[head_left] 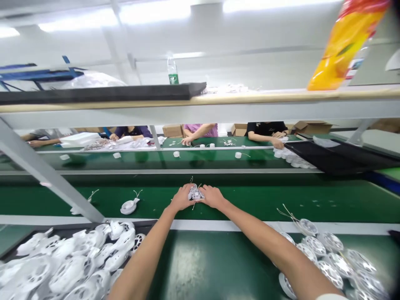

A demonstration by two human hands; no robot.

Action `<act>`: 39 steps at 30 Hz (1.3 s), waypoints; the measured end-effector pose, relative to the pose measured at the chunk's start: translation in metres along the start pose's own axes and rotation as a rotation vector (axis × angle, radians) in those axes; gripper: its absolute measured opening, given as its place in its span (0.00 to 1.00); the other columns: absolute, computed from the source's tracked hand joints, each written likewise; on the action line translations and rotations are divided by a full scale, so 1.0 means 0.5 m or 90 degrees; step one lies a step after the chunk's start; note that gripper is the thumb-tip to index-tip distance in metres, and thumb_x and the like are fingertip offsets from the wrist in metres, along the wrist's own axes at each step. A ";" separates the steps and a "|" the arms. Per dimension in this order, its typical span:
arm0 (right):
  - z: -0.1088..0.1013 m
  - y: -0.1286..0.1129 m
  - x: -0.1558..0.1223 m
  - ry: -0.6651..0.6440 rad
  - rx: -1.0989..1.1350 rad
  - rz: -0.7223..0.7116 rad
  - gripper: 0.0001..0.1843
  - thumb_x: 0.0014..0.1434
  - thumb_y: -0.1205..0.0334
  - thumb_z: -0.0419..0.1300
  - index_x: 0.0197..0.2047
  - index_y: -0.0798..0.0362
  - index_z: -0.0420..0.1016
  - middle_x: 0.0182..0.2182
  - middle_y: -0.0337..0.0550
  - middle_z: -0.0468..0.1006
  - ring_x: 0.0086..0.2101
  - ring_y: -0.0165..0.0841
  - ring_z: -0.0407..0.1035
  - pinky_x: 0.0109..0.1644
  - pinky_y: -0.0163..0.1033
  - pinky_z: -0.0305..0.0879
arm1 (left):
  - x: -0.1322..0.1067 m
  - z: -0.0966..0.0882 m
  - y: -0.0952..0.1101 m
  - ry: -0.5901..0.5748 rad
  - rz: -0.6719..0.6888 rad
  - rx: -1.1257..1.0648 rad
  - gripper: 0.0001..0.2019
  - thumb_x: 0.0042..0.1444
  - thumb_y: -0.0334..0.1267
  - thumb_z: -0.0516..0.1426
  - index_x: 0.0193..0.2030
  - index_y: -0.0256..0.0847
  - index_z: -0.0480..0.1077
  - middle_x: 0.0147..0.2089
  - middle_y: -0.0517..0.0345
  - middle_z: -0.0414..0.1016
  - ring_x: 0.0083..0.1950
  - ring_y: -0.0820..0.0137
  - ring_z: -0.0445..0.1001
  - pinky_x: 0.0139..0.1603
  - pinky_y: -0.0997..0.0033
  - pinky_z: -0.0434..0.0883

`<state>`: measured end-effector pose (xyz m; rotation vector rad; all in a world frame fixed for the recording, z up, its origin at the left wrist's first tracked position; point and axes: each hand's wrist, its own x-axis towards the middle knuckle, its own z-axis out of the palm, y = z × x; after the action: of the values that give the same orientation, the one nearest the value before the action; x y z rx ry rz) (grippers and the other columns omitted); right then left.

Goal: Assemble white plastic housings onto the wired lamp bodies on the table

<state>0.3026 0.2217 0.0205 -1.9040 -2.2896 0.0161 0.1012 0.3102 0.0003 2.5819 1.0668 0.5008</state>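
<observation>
Out over the green belt, both my arms are stretched forward. My left hand (181,198) is closed on the left side of a small white plastic part with thin wires (196,193). The fingers of my right hand (213,196) grip its right side. Openwork and wire ends show between the hands; whether it is one piece or a few stacked together, I cannot tell. To the left on the same belt lies a round white part with wires (128,206). Below my right forearm is a pile of round grey-white parts (331,258).
White plastic housings (78,260) fill a black tray at the lower left. A slanted metal post (53,175) and a shelf (250,110) frame the view. Several people sit across the line, one in a purple top (206,129). Black trays (340,156) lie at the right.
</observation>
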 end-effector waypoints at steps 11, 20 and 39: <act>-0.081 -0.086 -0.356 0.018 0.016 0.047 0.35 0.71 0.33 0.54 0.71 0.46 0.66 0.57 0.52 0.76 0.52 0.48 0.73 0.48 0.45 0.70 | -0.260 0.006 0.246 0.014 0.034 -0.056 0.38 0.60 0.43 0.64 0.75 0.46 0.59 0.78 0.45 0.60 0.73 0.50 0.65 0.69 0.49 0.69; -0.068 -0.165 -0.587 0.003 0.053 0.060 0.51 0.64 0.30 0.62 0.80 0.45 0.52 0.73 0.58 0.63 0.68 0.57 0.59 0.66 0.63 0.60 | -0.465 0.024 0.357 0.066 0.073 0.076 0.45 0.60 0.52 0.65 0.80 0.46 0.53 0.79 0.42 0.57 0.73 0.42 0.60 0.69 0.40 0.64; -0.034 -0.134 -0.514 0.188 -0.027 0.113 0.29 0.75 0.52 0.54 0.74 0.52 0.65 0.72 0.61 0.64 0.71 0.61 0.54 0.70 0.72 0.52 | -0.624 0.053 0.331 0.195 -0.220 -0.098 0.37 0.66 0.45 0.63 0.77 0.48 0.52 0.60 0.45 0.74 0.60 0.51 0.74 0.61 0.48 0.72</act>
<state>0.2841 -0.0439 0.0142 -1.9736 -1.9407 -0.2754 0.0076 -0.0308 -0.0196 2.1686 1.4742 0.8670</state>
